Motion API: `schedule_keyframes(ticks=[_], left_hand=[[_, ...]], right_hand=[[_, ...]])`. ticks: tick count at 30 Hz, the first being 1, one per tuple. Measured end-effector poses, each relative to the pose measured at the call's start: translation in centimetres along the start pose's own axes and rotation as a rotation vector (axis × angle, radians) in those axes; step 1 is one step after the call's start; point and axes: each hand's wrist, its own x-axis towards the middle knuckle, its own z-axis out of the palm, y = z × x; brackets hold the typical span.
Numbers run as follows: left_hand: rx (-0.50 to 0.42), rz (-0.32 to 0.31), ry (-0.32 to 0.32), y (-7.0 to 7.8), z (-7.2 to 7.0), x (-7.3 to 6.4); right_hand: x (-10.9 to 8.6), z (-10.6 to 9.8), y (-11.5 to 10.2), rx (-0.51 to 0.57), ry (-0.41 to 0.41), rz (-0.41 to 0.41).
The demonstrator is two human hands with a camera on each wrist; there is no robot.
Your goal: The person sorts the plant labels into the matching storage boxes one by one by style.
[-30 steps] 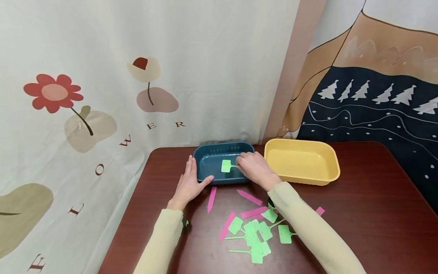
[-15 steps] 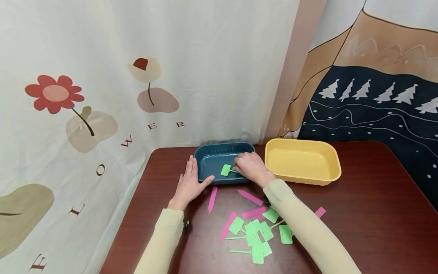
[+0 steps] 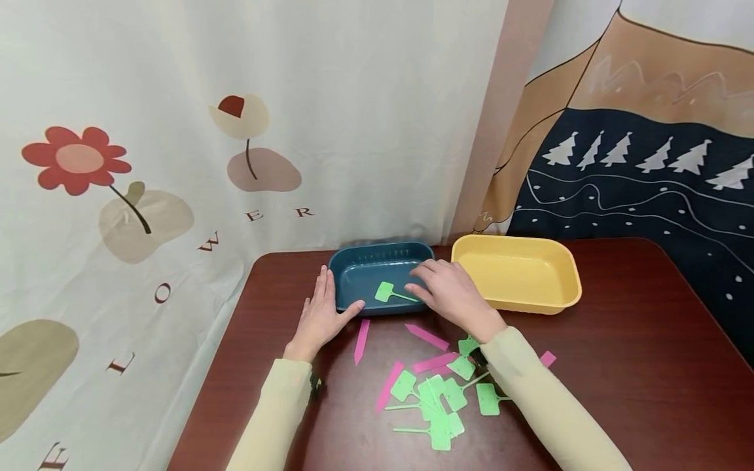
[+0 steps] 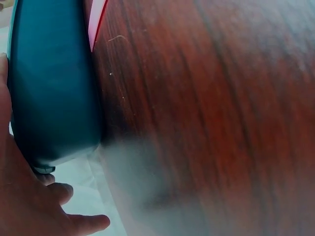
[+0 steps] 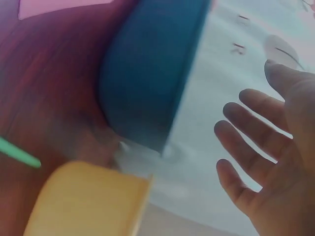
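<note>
A green plant label (image 3: 384,292) with a thin stem lies inside the dark blue tray (image 3: 353,258) at the back of the table. My right hand (image 3: 450,294) is over the tray's right end, with spread fingers and nothing in them; in the right wrist view the right hand (image 5: 275,132) also shows parted fingers. Along the tray's left side rest the straight fingers of my left hand (image 3: 319,320), its thumb at the front rim. The left wrist view shows the left hand (image 4: 29,196) against the tray's outer wall (image 4: 54,88).
To the right of the blue tray stands a yellow tray (image 3: 518,306). Several green plant labels (image 3: 440,435) lie in a pile nearer the front, partly beneath the right sleeve (image 3: 548,392). Pink pointed labels (image 3: 362,341) are scattered around them. A printed curtain (image 3: 353,118) hangs behind.
My right hand has let go of the green plant label, which now lies in the blue tray, and its fingers have spread. My left hand keeps its place at the tray.
</note>
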Motion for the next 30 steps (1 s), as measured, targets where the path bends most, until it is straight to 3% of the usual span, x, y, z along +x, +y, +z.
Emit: schedule_keyframes(ticks=[7,15,25,30], left_hand=[[-0.006,0.008,-0.003,-0.1,0.0,0.0],[-0.011,0.013,0.006,-0.1,0.0,0.1],[-0.013,0.016,-0.002,-0.2,0.0,0.1],[-0.023,0.017,-0.012,-0.2,0.1,0.2]], right_hand=[[-3.9,-1.7,0.4,0.033,0.036,0.041],[-7.6,-2.0,1.2,0.007,0.021,0.077],[-10.3,-1.8,2.1,0.003,0.028,-0.011],[-11.7,-1.3,2.6,-0.011,-0.032,-0.050]])
